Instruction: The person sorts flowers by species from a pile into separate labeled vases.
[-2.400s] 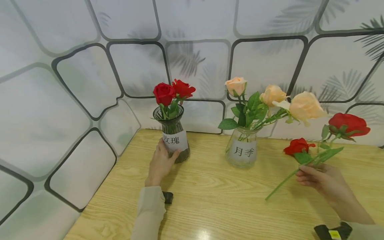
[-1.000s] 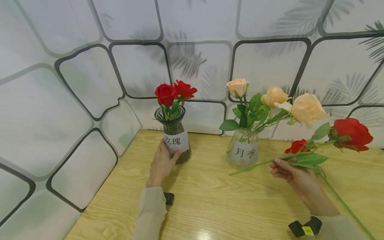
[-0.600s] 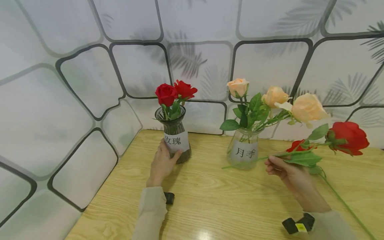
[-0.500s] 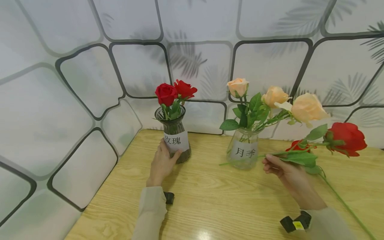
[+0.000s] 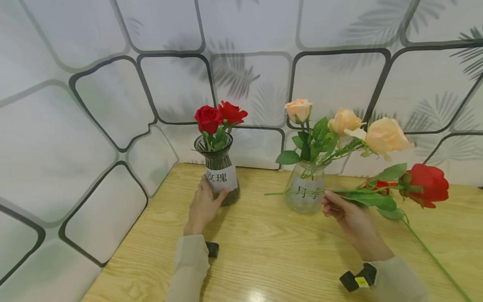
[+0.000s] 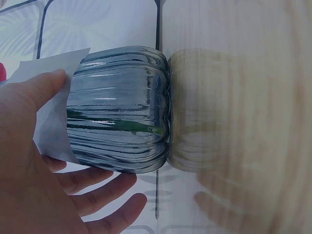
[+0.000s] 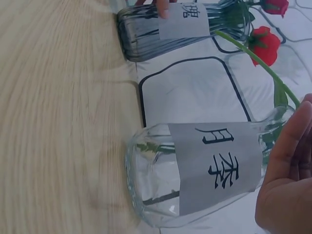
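In the head view my left hand holds the smoky ribbed glass vase, thumb on its white label. Two red roses stand in this vase. The left wrist view shows a green stem inside the glass, with the fingers around its far side. My right hand pinches the stem of a red rose, held nearly level with its bloom to the right. The stem's cut end points left, crossing in front of a clear glass vase. In the right wrist view that stem slants toward the smoky vase.
Peach roses fill the clear vase and lean right. Another red rose lies on the wooden table behind the right hand, partly hidden; a long stem runs toward the front right. A patterned wall covering stands behind.
My right hand has moved left, bringing the red rose from the right side until its stem passes before the clear vase. The stem has swung toward level. My left hand stays on the smoky vase.
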Demonstrator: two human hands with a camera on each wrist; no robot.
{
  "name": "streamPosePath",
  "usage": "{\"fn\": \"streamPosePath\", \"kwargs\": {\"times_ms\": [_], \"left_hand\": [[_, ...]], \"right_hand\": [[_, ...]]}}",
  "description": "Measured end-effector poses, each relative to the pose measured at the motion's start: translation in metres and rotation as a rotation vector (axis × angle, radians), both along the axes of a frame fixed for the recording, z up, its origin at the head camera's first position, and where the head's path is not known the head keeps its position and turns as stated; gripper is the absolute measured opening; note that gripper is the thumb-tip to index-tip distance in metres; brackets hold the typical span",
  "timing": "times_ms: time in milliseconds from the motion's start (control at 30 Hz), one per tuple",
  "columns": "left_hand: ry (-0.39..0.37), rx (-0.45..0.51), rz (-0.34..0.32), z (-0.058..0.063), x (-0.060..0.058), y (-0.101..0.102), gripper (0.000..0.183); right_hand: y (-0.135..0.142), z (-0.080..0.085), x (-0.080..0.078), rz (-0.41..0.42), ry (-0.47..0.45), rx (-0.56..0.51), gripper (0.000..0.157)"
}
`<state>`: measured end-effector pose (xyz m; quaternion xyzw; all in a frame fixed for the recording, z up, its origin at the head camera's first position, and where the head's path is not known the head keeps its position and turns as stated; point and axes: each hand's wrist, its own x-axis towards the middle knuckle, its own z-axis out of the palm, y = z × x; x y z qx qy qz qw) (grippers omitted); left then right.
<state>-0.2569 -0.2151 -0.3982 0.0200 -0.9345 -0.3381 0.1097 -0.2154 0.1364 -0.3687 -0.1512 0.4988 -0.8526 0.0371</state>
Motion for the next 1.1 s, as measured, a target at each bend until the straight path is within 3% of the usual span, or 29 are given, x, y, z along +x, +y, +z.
{"fn": "streamPosePath", "kwargs": {"times_ms": [400, 633, 800, 1100], "left_hand": [[0.001, -0.001, 0.004, 0.001, 0.001, 0.000, 0.084], [0.006, -0.005, 0.009, 0.001, 0.001, 0.000, 0.084], [-0.001, 0.000, 0.007, 0.000, 0.002, 0.001, 0.083], [-0.007, 0.003, -0.001, 0.000, 0.001, 0.000, 0.084]], "right_hand": [[-0.013, 0.004, -0.004, -0.068, -0.023, -0.159, 0.023], [-0.031, 0.014, -0.006, -0.151, -0.035, -0.216, 0.020], [-0.043, 0.022, -0.008, -0.139, -0.002, -0.273, 0.022], [-0.064, 0.032, -0.010, -0.232, 0.020, -0.266, 0.019]]}}
